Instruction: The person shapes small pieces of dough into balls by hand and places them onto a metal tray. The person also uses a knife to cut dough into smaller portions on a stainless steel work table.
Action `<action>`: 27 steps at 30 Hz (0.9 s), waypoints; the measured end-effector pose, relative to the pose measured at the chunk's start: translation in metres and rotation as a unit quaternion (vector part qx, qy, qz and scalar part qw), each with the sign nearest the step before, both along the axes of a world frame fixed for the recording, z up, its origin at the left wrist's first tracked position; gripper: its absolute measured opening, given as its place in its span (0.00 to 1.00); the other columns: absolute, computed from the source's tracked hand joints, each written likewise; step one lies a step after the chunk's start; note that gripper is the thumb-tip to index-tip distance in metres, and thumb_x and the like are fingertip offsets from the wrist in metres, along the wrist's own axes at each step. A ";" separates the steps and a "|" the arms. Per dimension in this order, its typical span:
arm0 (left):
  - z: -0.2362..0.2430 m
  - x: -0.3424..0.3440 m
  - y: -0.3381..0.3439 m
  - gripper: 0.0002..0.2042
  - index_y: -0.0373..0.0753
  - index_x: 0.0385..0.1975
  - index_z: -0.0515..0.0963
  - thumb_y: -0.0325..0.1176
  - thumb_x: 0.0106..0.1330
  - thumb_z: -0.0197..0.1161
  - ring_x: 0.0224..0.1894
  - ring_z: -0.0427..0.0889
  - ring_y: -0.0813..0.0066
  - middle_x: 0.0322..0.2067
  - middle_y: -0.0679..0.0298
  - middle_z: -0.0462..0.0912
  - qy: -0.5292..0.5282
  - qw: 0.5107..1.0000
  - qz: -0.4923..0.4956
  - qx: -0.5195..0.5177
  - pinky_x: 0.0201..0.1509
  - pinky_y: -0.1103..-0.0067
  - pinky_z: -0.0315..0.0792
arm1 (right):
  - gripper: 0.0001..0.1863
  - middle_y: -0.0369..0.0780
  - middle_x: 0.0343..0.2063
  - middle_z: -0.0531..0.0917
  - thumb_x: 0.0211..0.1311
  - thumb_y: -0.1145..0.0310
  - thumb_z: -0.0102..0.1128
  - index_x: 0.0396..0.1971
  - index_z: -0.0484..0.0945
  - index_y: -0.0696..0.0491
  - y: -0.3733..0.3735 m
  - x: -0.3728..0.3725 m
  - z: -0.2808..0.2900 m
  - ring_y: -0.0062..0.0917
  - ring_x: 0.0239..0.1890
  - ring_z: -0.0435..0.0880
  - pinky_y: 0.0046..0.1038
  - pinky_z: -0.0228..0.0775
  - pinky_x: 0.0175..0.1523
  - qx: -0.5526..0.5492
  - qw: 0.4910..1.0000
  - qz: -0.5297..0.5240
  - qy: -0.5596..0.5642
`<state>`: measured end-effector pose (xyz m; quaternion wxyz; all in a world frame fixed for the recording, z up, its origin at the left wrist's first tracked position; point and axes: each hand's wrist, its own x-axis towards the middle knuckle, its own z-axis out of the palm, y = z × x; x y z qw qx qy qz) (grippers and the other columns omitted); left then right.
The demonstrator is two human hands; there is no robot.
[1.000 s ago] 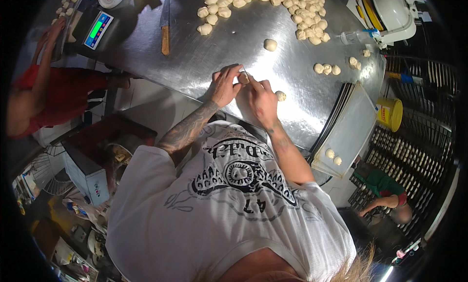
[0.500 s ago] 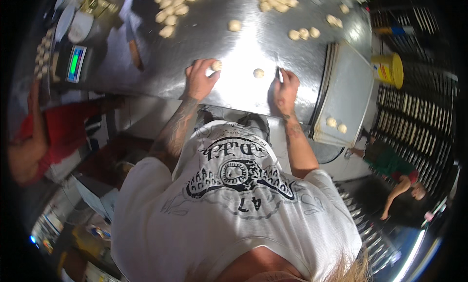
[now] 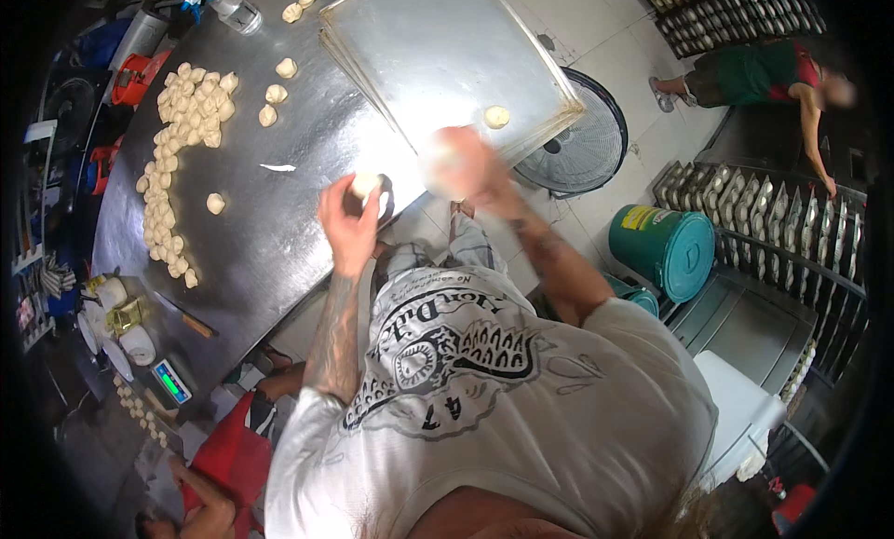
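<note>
One dough ball (image 3: 366, 184) is gripped between half-curled fingers (image 3: 328, 200) of the left hand (image 3: 351, 230); the right hand (image 3: 480, 171) blurs beyond telling.

The right hand (image 3: 466, 166) (blurred now) has moved over to the tray stack (image 3: 447, 54).

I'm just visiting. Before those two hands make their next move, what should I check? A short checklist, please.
1. Left hand holding its round, pale dough ball: ok, the ball sits between thumb and fingers.
2. Right hand holding something: cannot tell, it is blurred.
3. Flat grey metal tray close by: ok, the right hand overlaps its near edge in the view.
4. Long knife with a wooden handle away from the fingers: ok, it lies well apart from both hands.
5. Small digital scale with a green screen switched on: ok, the screen is lit.
</note>
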<state>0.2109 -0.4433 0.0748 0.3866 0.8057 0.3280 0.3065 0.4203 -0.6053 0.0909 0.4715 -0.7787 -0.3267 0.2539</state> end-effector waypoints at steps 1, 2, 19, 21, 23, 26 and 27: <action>0.009 0.032 -0.006 0.19 0.36 0.50 0.83 0.31 0.62 0.81 0.48 0.85 0.55 0.44 0.55 0.84 -0.038 0.999 -0.020 -0.024 0.54 0.63 0.77 | 0.24 0.47 0.50 0.86 0.62 0.66 0.75 0.57 0.81 0.56 -0.031 0.038 -0.007 0.38 0.48 0.88 0.35 0.81 0.56 -0.016 0.990 -0.003 -0.142; 0.012 0.057 -0.008 0.19 0.37 0.50 0.84 0.34 0.62 0.81 0.48 0.85 0.56 0.45 0.55 0.84 -0.024 1.000 -0.009 0.003 0.55 0.62 0.76 | 0.23 0.48 0.50 0.86 0.61 0.64 0.75 0.55 0.82 0.55 -0.048 0.059 0.004 0.42 0.52 0.87 0.38 0.80 0.58 -0.051 0.979 -0.081 -0.178; -0.023 0.055 -0.023 0.30 0.35 0.68 0.74 0.56 0.87 0.42 0.61 0.75 0.68 0.57 0.54 0.81 -0.069 0.915 -0.063 -0.393 0.69 0.71 0.71 | 0.26 0.52 0.65 0.78 0.78 0.58 0.61 0.68 0.77 0.57 0.015 -0.043 0.021 0.47 0.67 0.75 0.44 0.67 0.70 0.105 0.984 0.111 -0.089; -0.014 0.045 -0.007 0.39 0.37 0.72 0.71 0.67 0.84 0.37 0.66 0.76 0.63 0.62 0.52 0.81 -0.249 0.708 0.001 -0.661 0.76 0.68 0.65 | 0.32 0.55 0.70 0.72 0.78 0.53 0.59 0.72 0.75 0.57 0.071 -0.098 0.005 0.50 0.74 0.68 0.50 0.54 0.78 0.183 0.959 0.209 -0.058; 0.004 0.000 0.032 0.42 0.35 0.76 0.65 0.70 0.82 0.39 0.73 0.71 0.57 0.71 0.47 0.73 -0.370 0.607 0.045 -0.702 0.81 0.64 0.61 | 0.31 0.54 0.72 0.71 0.78 0.53 0.58 0.72 0.75 0.56 0.122 -0.120 -0.010 0.54 0.76 0.65 0.55 0.48 0.79 0.209 0.927 0.301 -0.072; 0.002 -0.101 0.098 0.35 0.39 0.71 0.70 0.65 0.83 0.47 0.72 0.72 0.64 0.67 0.56 0.77 -0.439 0.631 0.121 -0.628 0.75 0.61 0.68 | 0.28 0.51 0.69 0.75 0.79 0.54 0.58 0.72 0.76 0.53 0.212 -0.143 -0.038 0.52 0.75 0.67 0.54 0.50 0.78 0.068 0.891 0.363 -0.265; 0.007 -0.127 0.118 0.31 0.40 0.69 0.72 0.61 0.83 0.51 0.71 0.74 0.66 0.64 0.59 0.79 -0.365 0.738 0.159 -0.544 0.72 0.62 0.70 | 0.26 0.48 0.63 0.80 0.79 0.55 0.59 0.70 0.78 0.50 0.246 -0.145 -0.047 0.47 0.67 0.78 0.48 0.65 0.71 0.083 0.913 0.335 -0.216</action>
